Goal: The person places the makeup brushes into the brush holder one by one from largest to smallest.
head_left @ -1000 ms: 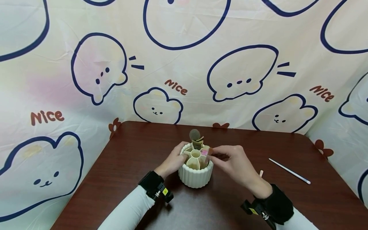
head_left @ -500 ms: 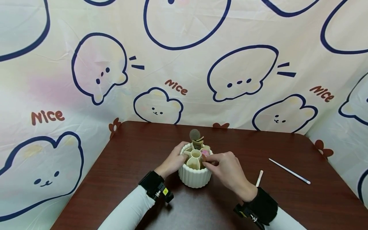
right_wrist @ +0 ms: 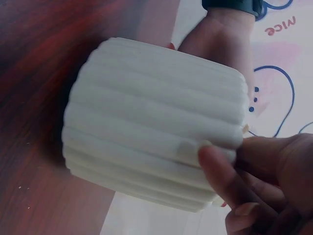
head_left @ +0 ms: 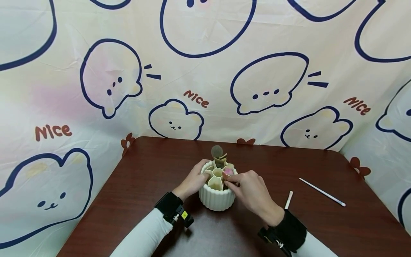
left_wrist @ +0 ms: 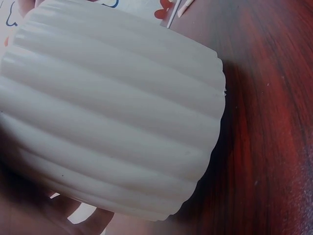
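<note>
A cream-white round organizer with ribbed walls point(head_left: 217, 200) stands upright on the table, its top split into petal-like compartments around a centre tube point(head_left: 217, 172). My left hand point(head_left: 191, 180) grips its left rim, thumb inside. At the right-hand compartment, my right hand point(head_left: 252, 189) has thumb and index finger drawn together, over a small pink thing point(head_left: 228, 171). What they pinch is mostly hidden. In the right wrist view, a lower finger point(right_wrist: 215, 159) lies against the ribbed wall. Dark, round-ended flat pieces point(head_left: 217, 151) stick up from the back compartment.
A slim white stick point(head_left: 322, 192) lies on the dark red-brown table point(head_left: 154, 157) to the right. Nearer the right wrist lies a shorter white stick point(head_left: 289, 200). A cloth backdrop with bear drawings point(head_left: 176, 119) hangs behind the table.
My right hand has moved left and down, bringing a thin pale piece between its fingertips into the right compartment. The shorter stick has come into fuller view. The left hand stays put.
</note>
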### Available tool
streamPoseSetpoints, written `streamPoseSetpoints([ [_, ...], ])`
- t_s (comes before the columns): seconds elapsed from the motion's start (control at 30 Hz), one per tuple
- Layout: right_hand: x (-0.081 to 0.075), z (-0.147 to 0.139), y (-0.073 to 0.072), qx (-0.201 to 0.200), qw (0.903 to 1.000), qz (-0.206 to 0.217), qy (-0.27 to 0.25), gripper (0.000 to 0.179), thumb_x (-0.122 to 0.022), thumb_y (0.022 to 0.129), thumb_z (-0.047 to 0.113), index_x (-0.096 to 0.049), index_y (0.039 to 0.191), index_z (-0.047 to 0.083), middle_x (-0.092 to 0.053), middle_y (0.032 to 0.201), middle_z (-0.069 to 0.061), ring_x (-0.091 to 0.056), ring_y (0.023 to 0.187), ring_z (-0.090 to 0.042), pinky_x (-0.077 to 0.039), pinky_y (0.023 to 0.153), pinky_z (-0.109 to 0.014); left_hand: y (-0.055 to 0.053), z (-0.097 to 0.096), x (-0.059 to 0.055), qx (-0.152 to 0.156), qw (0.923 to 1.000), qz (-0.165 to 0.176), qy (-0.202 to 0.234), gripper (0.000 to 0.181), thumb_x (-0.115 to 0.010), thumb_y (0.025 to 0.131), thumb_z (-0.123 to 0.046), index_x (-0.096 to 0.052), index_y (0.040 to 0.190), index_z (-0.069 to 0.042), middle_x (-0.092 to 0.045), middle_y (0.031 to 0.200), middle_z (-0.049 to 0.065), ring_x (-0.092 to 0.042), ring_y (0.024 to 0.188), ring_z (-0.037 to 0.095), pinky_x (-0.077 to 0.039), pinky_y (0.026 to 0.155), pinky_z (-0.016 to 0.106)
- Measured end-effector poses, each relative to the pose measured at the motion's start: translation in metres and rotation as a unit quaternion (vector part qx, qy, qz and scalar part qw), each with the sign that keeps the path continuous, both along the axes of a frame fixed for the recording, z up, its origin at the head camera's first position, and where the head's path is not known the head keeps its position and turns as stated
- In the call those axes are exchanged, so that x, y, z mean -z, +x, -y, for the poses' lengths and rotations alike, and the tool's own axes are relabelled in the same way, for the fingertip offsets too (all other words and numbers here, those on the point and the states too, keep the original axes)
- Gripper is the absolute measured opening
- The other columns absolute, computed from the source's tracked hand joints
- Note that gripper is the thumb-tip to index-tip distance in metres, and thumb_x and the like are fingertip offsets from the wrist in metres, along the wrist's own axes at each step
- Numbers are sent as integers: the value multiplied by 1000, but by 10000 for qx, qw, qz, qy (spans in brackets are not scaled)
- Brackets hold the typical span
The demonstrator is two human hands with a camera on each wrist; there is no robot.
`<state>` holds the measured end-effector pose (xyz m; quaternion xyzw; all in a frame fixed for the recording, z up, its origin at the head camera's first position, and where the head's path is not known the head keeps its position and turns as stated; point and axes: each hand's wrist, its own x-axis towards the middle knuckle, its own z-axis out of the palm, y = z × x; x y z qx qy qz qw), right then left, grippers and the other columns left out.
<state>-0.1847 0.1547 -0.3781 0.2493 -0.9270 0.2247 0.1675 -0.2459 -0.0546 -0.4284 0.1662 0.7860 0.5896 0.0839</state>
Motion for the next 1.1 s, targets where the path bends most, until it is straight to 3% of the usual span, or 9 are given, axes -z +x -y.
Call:
streamPoseSetpoints([
  [0.23,0,0,-2,-145,9996,-6,231,8,-79,90,17,-81,86,24,-70,72,12,-55,61,4,-43,54,-23,0,1,1,-26,10000,27,-32,48,-44,92,1,-51,139,-6,-57,138,12,-53,126,26,-42,107,48],
  [0.87,1,-8,-2,-455,9984,19,324,10,-74,94,18,-80,89,24,-71,79,14,-56,67,3,-45,56,-25,0,1,1,-28,10000,37,27,48,-44,92,1,-52,139,-7,-58,137,12,-53,125,25,-42,106,47],
  [1.1,-3,-17,-2,-595,9978,-239,145,8,-77,92,18,-82,93,24,-73,82,16,-57,67,4,-46,57,-25,0,0,0,-62,10000,13,-6,48,-44,92,1,-52,139,-6,-57,137,12,-53,125,26,-42,106,48],
])
